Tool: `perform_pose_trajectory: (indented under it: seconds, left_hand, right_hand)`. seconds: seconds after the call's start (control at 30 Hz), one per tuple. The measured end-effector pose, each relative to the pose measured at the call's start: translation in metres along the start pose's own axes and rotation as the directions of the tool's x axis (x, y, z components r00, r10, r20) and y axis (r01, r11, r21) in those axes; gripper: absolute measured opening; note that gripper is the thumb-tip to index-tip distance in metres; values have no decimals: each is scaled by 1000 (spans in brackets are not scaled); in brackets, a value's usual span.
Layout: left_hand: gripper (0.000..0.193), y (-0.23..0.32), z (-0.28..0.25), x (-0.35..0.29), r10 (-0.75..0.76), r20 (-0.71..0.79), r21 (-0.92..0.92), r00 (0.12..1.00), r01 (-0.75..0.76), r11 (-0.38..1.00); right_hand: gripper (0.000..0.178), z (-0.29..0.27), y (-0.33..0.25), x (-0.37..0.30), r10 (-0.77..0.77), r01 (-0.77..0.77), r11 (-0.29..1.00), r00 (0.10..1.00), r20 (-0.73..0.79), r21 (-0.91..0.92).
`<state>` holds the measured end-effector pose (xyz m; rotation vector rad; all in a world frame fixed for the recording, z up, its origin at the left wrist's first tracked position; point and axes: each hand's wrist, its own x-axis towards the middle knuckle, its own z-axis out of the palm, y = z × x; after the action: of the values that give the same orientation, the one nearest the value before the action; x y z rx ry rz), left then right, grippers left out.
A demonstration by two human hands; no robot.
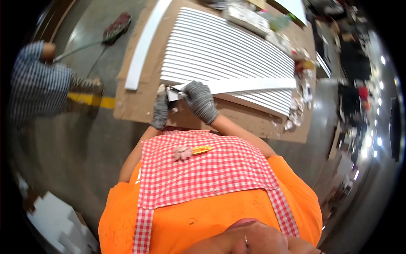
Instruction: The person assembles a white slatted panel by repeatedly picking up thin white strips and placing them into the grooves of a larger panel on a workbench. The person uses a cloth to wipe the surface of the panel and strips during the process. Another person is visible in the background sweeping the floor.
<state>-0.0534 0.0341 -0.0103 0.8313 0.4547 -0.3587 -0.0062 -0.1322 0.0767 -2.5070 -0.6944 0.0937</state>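
A long white slat (253, 86) lies slantwise across a stack of matching white slats (224, 51), its left end reaching my two hands at the table's near edge. My left hand (160, 109), in a grey knit glove, is closed at that end, with a fingertip pointing up beside it. My right hand (200, 101), gloved alike, lies over the slat with its fingers bent together. A small dark piece shows between the hands at the slat's end; I cannot make out its kind or exactly what my right fingers grip.
Another white strip (144, 46) lies along the left of the brown tabletop (127, 99). Cloths, wrappers and a white block (247, 19) clutter its far and right edges. On the left, a person in a checked shirt (42, 84) holds a mop (117, 28).
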Motion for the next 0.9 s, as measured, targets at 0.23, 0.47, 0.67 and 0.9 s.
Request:
perform_pose_trajectory:
  seconds: [0.23, 0.47, 0.67, 0.9]
  left_hand:
    - [38, 19, 29, -7, 22, -136, 223, 991, 9, 975]
    - [40, 18, 20, 3, 244, -93, 544, 965, -156, 824]
    - [51, 4, -9, 6, 286, -156, 622, 945, -131, 772]
    - [52, 2, -5, 4, 165, -231, 583, 959, 1, 813]
  right_hand:
    - [11, -55, 161, -50, 312, -461, 818, 858, -409, -343]
    - [21, -207, 450, -170, 546, -902, 346, 418, -726, -260]
    - [21, -218, 450, -118, 486, -802, 590, 448, -750, -97]
    - [25, -239, 462, -49, 305, -704, 699, 454, -837, -127]
